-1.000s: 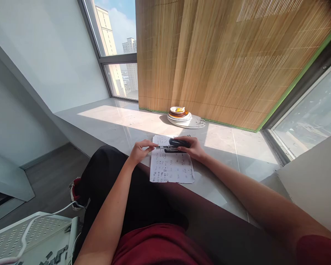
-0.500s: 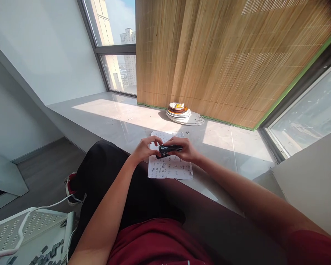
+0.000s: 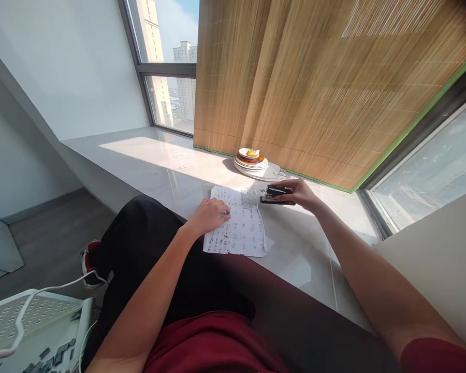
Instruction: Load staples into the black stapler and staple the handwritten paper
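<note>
A black stapler sits low over the sill, just right of the paper's upper part, with its jaw apart at the left end. My right hand is closed round its right end, thumb below and fingers on top. Handwritten white paper sheets lie on the sill in front of me, a lower sheet's corner poking out at the right. On their left side rests my left hand, fingers loosely bent over the writing, with nothing visible in them.
Behind the paper stands a stack of plates on an oval board. A bamboo blind hangs behind the pale sill. At lower left is a white perforated basket with grey pieces and a white cable.
Both hands were on the stapler above the paper. My left hand has let go and come down onto the paper; my right hand has carried the stapler right, off the sheets.
</note>
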The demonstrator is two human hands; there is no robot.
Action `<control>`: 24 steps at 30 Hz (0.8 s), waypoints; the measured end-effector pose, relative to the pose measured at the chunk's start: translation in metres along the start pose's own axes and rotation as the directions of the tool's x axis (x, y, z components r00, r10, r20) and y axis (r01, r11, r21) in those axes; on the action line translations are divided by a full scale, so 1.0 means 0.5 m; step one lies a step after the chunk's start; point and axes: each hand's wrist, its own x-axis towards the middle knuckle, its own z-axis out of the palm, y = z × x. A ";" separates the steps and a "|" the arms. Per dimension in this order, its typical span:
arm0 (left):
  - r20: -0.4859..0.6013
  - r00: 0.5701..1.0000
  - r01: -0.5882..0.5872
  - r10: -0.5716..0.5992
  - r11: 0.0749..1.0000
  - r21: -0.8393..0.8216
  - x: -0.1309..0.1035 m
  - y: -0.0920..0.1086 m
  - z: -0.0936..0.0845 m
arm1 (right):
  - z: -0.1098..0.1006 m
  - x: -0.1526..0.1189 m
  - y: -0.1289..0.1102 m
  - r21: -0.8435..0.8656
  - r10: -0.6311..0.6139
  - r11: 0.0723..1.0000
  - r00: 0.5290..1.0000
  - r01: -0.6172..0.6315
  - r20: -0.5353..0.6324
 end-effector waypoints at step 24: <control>0.291 0.956 -0.038 0.029 0.999 0.027 0.075 0.043 0.063 | 0.109 -0.008 0.007 -0.264 -0.336 0.904 0.940 0.337 0.050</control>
